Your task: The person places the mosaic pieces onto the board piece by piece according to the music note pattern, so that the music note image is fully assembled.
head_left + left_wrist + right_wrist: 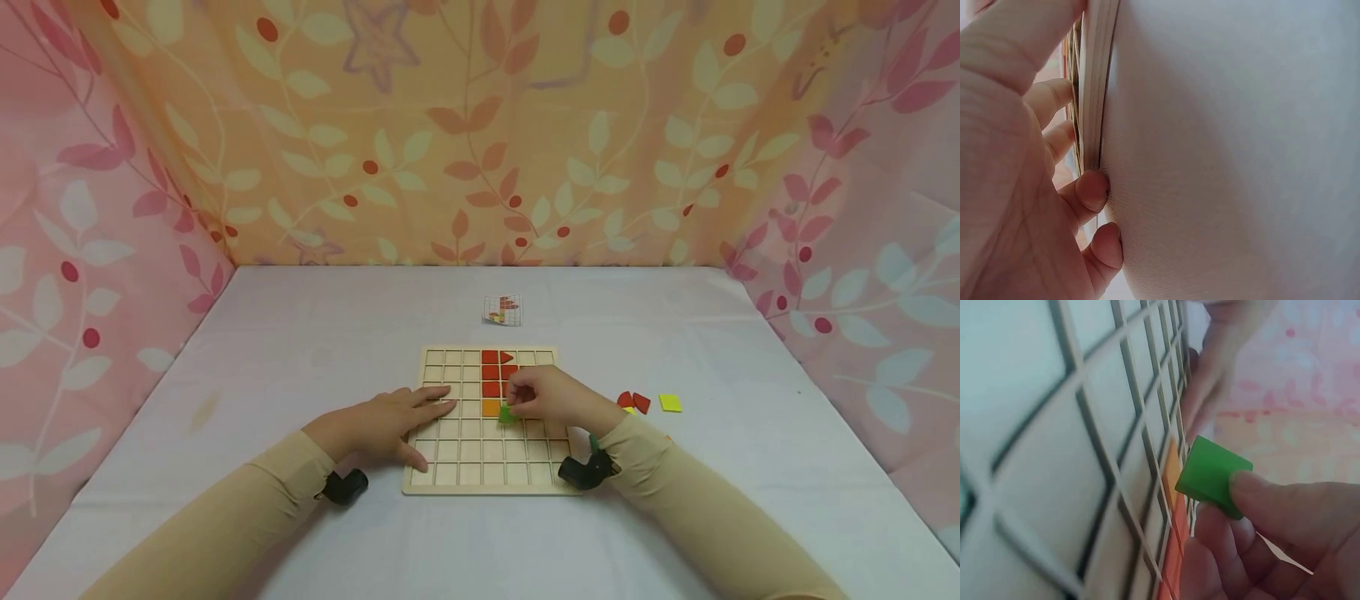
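Note:
A wooden grid board (450,475) lies on the white table. My right hand (542,392) pinches a green square tile (1207,472) between thumb and fingers, just over the grid. Red tiles (490,372) fill cells in the upper middle of the board, with an orange square tile (491,408) below them; the right hand partly hides this group. My left hand (382,425) rests on the board's left side, fingers spread and extended. In the left wrist view, fingertips (1092,189) touch the board's edge (1099,94).
A small printed pattern card (502,310) lies behind the board. On the right are red quarter-round tiles (641,403) and a yellow square tile (670,403), with others partly hidden by the right arm. Floral curtains (480,133) enclose the table at the back and sides.

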The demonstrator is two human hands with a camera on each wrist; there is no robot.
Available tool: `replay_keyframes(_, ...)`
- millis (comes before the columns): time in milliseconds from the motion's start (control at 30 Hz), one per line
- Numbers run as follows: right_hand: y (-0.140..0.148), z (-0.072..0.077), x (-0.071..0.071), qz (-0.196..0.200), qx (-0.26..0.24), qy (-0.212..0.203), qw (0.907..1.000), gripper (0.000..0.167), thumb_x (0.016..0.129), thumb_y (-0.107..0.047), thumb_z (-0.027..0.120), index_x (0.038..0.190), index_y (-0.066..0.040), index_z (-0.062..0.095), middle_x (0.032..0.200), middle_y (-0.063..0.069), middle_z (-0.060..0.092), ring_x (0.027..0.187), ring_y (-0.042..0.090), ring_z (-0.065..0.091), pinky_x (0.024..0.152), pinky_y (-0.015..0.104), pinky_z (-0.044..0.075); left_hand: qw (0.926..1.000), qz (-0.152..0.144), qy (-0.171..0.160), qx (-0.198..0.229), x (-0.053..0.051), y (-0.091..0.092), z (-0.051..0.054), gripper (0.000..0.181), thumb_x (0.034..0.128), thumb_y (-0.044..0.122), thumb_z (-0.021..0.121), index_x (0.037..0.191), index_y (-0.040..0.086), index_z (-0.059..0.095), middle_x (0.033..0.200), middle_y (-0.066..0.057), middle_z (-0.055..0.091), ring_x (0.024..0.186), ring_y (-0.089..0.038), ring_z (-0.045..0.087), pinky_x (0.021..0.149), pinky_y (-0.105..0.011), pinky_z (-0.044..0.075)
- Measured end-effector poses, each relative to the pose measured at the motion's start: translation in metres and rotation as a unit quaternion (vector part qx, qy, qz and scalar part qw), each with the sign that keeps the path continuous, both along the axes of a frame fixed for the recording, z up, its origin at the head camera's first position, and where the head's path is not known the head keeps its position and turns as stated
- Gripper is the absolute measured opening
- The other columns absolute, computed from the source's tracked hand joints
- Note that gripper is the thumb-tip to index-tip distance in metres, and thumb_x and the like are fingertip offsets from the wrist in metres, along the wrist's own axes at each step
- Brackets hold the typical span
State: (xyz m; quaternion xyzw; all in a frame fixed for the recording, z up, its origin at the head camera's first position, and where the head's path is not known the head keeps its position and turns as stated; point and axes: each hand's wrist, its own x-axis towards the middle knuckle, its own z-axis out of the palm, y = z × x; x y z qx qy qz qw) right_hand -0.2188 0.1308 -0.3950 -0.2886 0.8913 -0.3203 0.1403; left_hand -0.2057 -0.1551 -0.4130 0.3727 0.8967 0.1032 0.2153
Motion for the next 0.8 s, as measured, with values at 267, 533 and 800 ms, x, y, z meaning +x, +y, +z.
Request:
replay_keyframes(267,-0.019,-0.008,0.0,0.0,0.018,0.0,0.9998,0.013,0.079,-0.012,0.071,0.074,-0.016,0.059,0.07,-0.008,0.055,0.067,0.008,0.05,0.062,0.024,0.043,1.0,0.003,-0.003,-0.001,0.0,0.0,-0.001,0.094,0.0697,0.067,0.057,0.146,0.033,0.015,0.153,0.01,0.003,0.136,-0.028,0.016,0.104,-0.051,0.022)
replay_keyframes(533,-0.026,-0.007,0.0,-0.002,0.028,-0.013,0.9995,0.011,0.08,-0.01,0.069,0.075,-0.015,0.062,0.071,-0.008,0.057,0.068,0.009,0.053,0.063,0.025,0.044,1.0,0.0,0.001,0.001,0.0,0.0,-0.001,0.093,0.0702,0.066,0.057,0.146,0.033,0.015,0.153,0.009,0.004,0.136,-0.028,0.015,0.104,-0.051,0.021)
replay_keyframes(800,-0.026,-0.009,0.003,-0.008,0.036,-0.029,0.9989,0.013,0.078,-0.009,0.071,0.07,-0.018,0.065,0.068,-0.01,0.059,0.066,0.009,0.052,0.062,0.026,0.045,1.0,0.003,0.003,0.001,-0.001,0.0,-0.002,0.093,0.0694,0.068,0.056,0.146,0.034,0.015,0.153,0.01,0.004,0.137,-0.029,0.015,0.104,-0.052,0.02)
